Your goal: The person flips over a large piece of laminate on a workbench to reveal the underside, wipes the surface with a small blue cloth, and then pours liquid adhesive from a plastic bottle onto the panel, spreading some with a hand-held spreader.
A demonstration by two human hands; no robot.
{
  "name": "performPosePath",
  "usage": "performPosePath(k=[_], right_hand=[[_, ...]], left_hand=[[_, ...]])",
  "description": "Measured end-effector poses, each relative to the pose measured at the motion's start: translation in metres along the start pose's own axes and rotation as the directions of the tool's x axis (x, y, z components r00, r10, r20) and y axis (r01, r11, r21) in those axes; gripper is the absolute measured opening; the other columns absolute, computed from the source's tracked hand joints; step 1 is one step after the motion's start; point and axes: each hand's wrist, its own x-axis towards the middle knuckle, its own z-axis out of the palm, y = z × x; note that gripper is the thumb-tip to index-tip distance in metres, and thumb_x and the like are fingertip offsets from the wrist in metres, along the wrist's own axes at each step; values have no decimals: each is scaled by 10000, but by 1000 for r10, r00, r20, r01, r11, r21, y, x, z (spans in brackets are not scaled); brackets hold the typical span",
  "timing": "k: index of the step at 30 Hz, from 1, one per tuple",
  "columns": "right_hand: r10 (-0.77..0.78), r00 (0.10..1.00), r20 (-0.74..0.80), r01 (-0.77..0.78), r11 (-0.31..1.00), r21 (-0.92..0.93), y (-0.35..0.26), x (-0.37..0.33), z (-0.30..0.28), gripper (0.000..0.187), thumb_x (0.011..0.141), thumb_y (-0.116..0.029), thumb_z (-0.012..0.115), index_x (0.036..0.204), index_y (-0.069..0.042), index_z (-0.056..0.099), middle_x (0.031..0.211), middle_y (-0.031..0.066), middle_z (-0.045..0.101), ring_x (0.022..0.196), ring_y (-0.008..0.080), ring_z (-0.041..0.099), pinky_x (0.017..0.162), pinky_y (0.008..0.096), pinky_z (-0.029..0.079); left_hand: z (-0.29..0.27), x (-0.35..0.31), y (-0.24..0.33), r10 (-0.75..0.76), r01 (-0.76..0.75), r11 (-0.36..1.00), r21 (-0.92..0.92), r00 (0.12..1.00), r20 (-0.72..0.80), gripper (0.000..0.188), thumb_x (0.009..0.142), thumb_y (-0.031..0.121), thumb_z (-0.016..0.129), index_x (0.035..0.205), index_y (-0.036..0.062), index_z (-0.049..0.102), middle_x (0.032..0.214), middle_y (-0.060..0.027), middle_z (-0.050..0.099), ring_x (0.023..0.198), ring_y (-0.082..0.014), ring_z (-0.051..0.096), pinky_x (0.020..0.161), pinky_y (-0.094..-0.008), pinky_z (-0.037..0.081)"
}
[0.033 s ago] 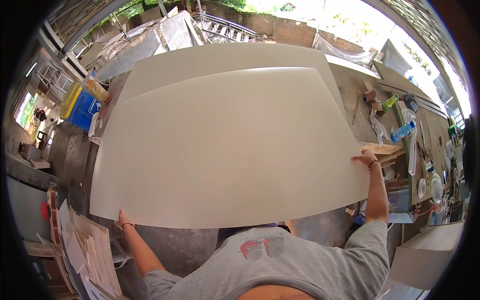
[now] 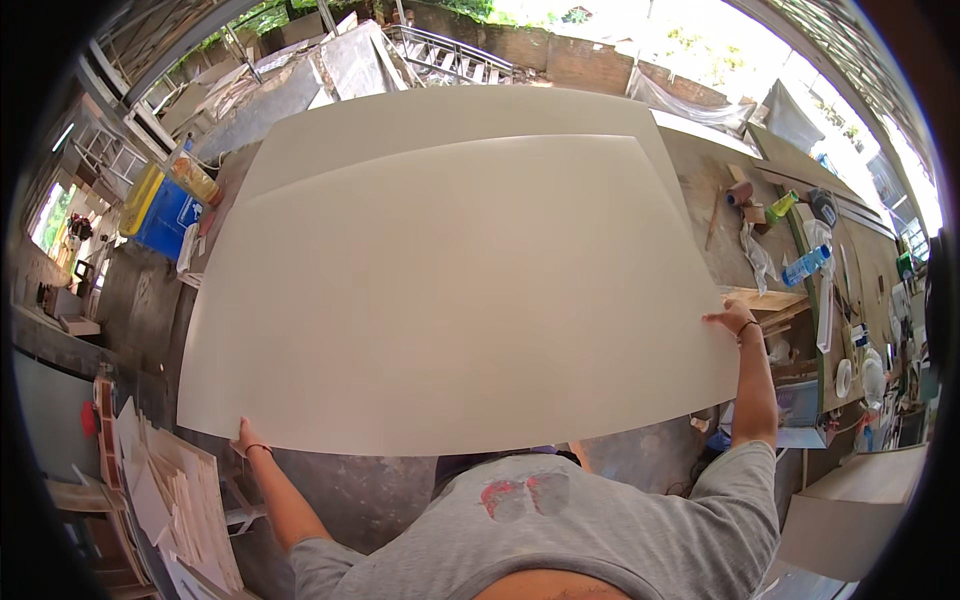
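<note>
A large pale beige sheet [image 2: 450, 310], thin and slightly bowed, spans the middle of the view. Under its far part lies a second board [image 2: 460, 105] of like colour, showing along the back and right. My left hand [image 2: 246, 437] grips the sheet's near edge close to its left corner, thumb on top and fingers hidden beneath. Near the right corner, my right hand [image 2: 733, 317] holds the side edge, its thumb laid over the upper face. The sheet's near edge hangs out past the table toward my body.
On the right bench [image 2: 860, 270] are a blue-labelled bottle [image 2: 806, 264], a green bottle [image 2: 780, 205] and a tape roll [image 2: 844, 376]. A blue and yellow bin [image 2: 165, 215] stands left. Board offcuts [image 2: 185, 490] lean at lower left; a pale box [image 2: 850, 510] sits at lower right.
</note>
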Motion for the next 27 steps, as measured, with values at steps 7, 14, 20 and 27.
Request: performPosePath(k=[7, 14, 20, 27], right_hand=[[202, 936, 289, -227, 972, 53, -3, 31, 5, 698, 698, -509, 683, 1101, 39, 527, 1054, 159, 605, 926, 268, 604, 811, 408, 472], [258, 872, 415, -393, 876, 281, -6, 98, 19, 655, 763, -571, 581, 1168, -62, 505, 1081, 138, 590, 1003, 275, 562, 778, 561, 455], [183, 950, 253, -242, 944, 226, -44, 93, 5, 755, 768, -551, 585, 1309, -76, 357, 1065, 177, 573, 883, 311, 602, 653, 467, 522], [66, 993, 98, -88, 966, 245, -83, 103, -15, 724, 767, -435, 655, 1289, -48, 334, 1195, 196, 494, 1029, 334, 538, 706, 500, 501]], left_hand=[[12, 21, -19, 12, 17, 983, 181, 988, -155, 716, 696, 194, 728, 1255, -56, 356, 1102, -241, 551, 875, -343, 621, 677, -414, 557], [7, 69, -36, 23, 26, 971, 238, 980, -200, 792, 689, 210, 737, 1304, -49, 312, 1215, -247, 493, 1005, -363, 570, 819, -429, 504], [11, 110, -67, 6, 55, 958, 281, 977, -213, 800, 660, 224, 757, 1275, -76, 342, 1208, -250, 500, 1033, -369, 555, 844, -427, 476], [4, 151, -105, 20, -19, 999, 37, 999, -27, 682, 676, 191, 743, 1214, -80, 423, 1135, -224, 562, 980, -342, 586, 805, -387, 490]])
